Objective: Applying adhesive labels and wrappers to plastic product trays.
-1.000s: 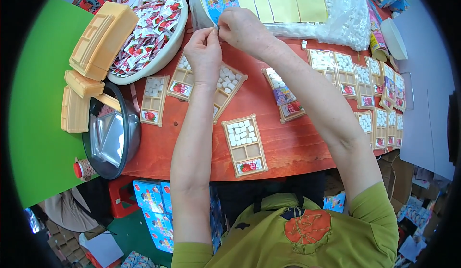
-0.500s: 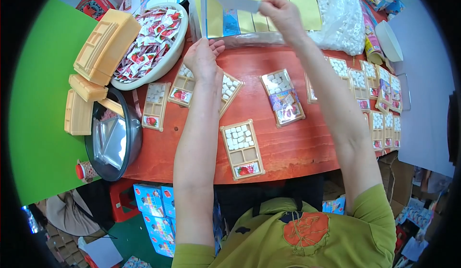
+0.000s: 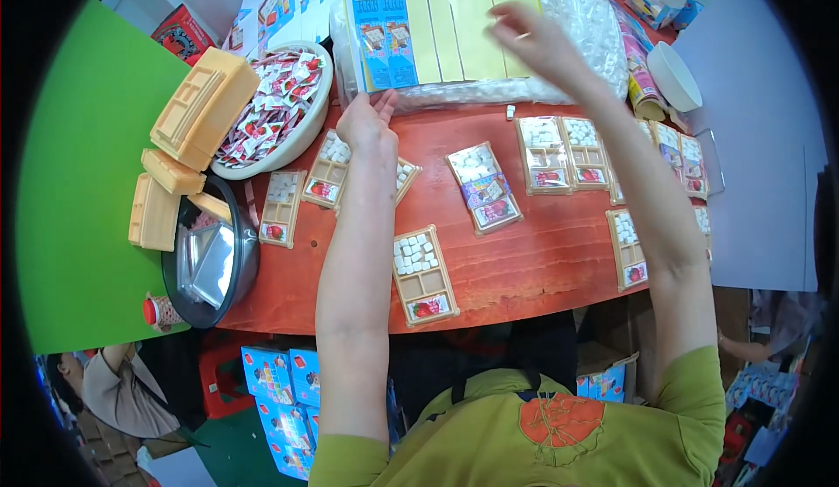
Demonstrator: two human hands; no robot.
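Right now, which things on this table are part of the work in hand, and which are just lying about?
In use:
right hand on the yellow card sheets
left hand over a tan compartment tray
clear bag of white pieces

Lying about:
white bowl of red sachets
stacked tan plastic trays
black round pan

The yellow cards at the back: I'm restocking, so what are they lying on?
The yellow cards lie on a clear bag of white pieces. The right hand covers their corner.

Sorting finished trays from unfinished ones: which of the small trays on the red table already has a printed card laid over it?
The tray in the table's middle, right of the left hand. A printed card covers its lower part; the other trays lie uncovered.
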